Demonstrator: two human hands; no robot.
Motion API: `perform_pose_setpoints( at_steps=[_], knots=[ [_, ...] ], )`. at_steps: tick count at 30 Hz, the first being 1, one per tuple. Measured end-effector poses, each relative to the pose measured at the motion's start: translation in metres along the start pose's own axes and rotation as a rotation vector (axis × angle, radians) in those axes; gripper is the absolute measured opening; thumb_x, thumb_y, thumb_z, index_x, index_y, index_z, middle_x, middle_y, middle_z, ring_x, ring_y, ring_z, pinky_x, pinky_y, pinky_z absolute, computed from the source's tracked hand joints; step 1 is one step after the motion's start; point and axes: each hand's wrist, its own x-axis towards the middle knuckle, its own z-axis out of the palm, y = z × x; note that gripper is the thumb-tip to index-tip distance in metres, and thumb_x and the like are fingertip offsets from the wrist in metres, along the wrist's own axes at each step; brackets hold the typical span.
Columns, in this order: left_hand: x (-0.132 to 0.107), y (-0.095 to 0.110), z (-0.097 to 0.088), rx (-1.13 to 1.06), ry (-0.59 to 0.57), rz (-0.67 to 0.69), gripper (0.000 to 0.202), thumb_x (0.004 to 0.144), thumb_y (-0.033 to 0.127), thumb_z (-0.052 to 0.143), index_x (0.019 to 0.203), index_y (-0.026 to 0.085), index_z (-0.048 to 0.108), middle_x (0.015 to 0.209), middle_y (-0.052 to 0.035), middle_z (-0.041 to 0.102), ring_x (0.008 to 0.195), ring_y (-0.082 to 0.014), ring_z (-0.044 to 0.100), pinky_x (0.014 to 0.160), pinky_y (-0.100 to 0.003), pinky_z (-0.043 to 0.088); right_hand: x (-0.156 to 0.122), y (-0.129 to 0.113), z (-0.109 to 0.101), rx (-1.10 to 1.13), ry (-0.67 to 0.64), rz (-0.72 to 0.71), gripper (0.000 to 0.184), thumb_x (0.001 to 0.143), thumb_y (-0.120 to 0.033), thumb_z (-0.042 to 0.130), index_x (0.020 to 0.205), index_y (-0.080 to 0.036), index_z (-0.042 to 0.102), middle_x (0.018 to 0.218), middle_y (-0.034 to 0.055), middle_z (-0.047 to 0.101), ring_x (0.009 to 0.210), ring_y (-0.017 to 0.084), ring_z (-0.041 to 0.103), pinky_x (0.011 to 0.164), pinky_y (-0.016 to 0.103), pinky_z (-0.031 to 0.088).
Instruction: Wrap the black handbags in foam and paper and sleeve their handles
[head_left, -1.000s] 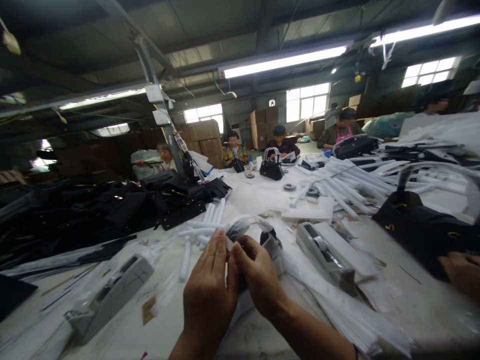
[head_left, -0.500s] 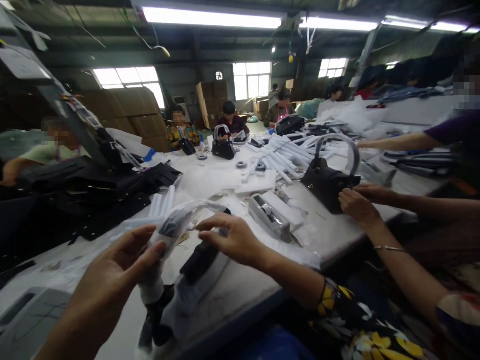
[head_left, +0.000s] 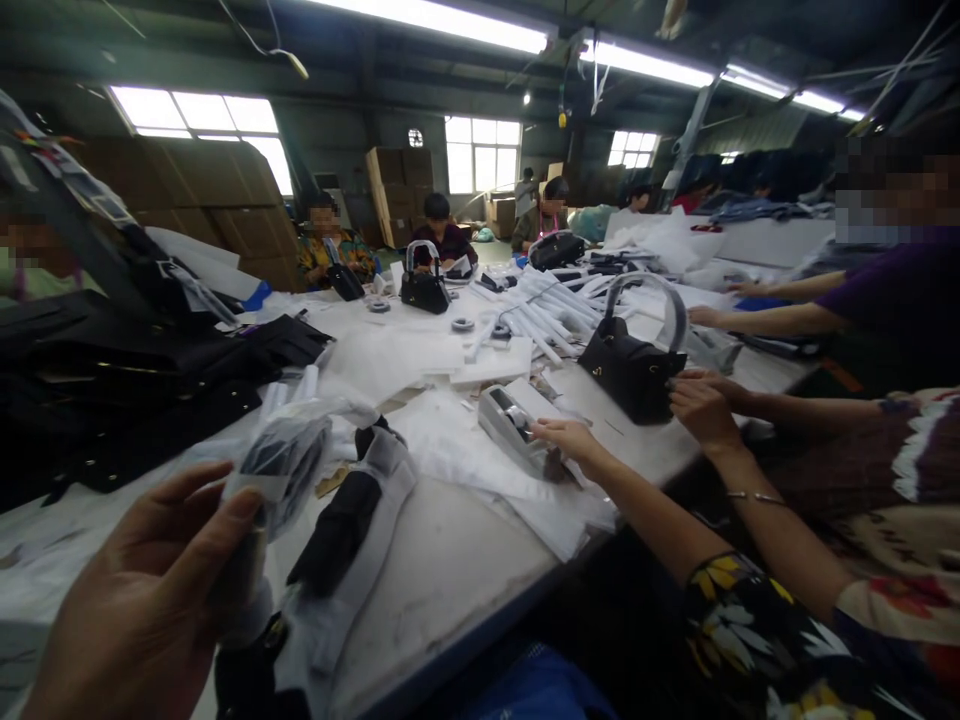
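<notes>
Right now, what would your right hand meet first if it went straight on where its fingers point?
The right hand would meet the gray tape dispenser first; it may already be touching it, as depth is unclear there.

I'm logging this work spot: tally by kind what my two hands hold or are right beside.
Black handbag, held in your left hand: 1
Tape dispenser, at your right hand: 1
Total: 2

The one camera rides on the wearer's head, I see, looking forward and down from just behind the left hand (head_left: pixel 142 585), which looms near; the right hand (head_left: pixel 576 445) sits farther off. Past both hands, the view runs over the worktable (head_left: pixel 442 570) to the paned windows (head_left: pixel 484 155) beyond.
</notes>
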Motion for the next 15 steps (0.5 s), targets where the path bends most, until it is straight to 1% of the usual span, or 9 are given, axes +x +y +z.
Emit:
perform_pose_setpoints(
  at_steps=[2,4,6,8,11,13,15],
  knots=[
    [-0.006,-0.003,-0.002,-0.004,-0.012,0.011,0.057,0.047,0.038,0.094,0.1,0.029,0.074,0.083,0.0029,0.072,0.058,-0.0119,0.065,0.039,-0.014,0.051,-0.002,-0.004,0.0,0.09,0.003,0.01,0.042,0.073,-0.057,0.072,0.077,-0.016,0.081,0.131,0.015,0.065,0.117,0.035,0.062,0.099,0.043,0.045],
    [-0.009,-0.006,-0.005,0.002,-0.028,0.032,0.056,0.05,0.039,0.093,0.102,0.03,0.074,0.084,0.0023,0.073,0.06,-0.0125,0.067,0.042,-0.014,0.053,-0.009,-0.007,-0.005,0.165,0.018,-0.003,0.045,0.071,-0.06,0.073,0.077,-0.016,0.08,0.133,0.0137,0.064,0.124,0.035,0.057,0.105,0.043,0.041],
    [-0.01,-0.007,-0.006,0.016,-0.026,0.043,0.056,0.052,0.042,0.092,0.102,0.03,0.073,0.083,0.0025,0.074,0.055,-0.0115,0.065,0.039,-0.013,0.051,-0.02,-0.008,-0.011,0.225,0.032,-0.022,0.046,0.07,-0.062,0.074,0.08,-0.018,0.081,0.132,0.0119,0.065,0.128,0.033,0.053,0.11,0.041,0.036],
    [-0.009,-0.007,-0.006,0.022,-0.012,0.037,0.058,0.049,0.044,0.092,0.101,0.03,0.073,0.081,0.0027,0.074,0.051,-0.0114,0.062,0.034,-0.014,0.048,-0.035,-0.005,-0.017,0.268,0.042,-0.027,0.047,0.07,-0.061,0.075,0.088,-0.018,0.081,0.126,0.0112,0.069,0.126,0.031,0.055,0.111,0.04,0.035],
    [-0.008,-0.008,-0.005,0.042,-0.004,0.015,0.061,0.045,0.045,0.092,0.101,0.03,0.073,0.082,0.0019,0.074,0.05,-0.0133,0.062,0.029,-0.015,0.044,-0.056,0.006,-0.02,0.309,0.047,-0.005,0.053,0.07,-0.062,0.076,0.098,-0.017,0.079,0.111,0.0114,0.075,0.112,0.03,0.064,0.103,0.04,0.044],
    [-0.008,-0.008,-0.004,0.054,0.001,0.006,0.062,0.043,0.043,0.091,0.1,0.03,0.072,0.083,0.0022,0.073,0.052,-0.0135,0.062,0.031,-0.016,0.046,-0.063,0.013,-0.017,0.319,0.054,0.017,0.056,0.068,-0.063,0.078,0.099,-0.016,0.079,0.102,0.0113,0.077,0.101,0.029,0.068,0.093,0.038,0.05],
    [-0.008,-0.007,-0.003,0.063,0.008,-0.002,0.063,0.04,0.042,0.091,0.099,0.031,0.072,0.081,0.0024,0.072,0.053,-0.0138,0.062,0.032,-0.017,0.047,-0.065,0.018,-0.015,0.313,0.072,0.033,0.058,0.065,-0.065,0.079,0.096,-0.016,0.079,0.097,0.011,0.077,0.094,0.027,0.069,0.085,0.036,0.052]
  ],
)
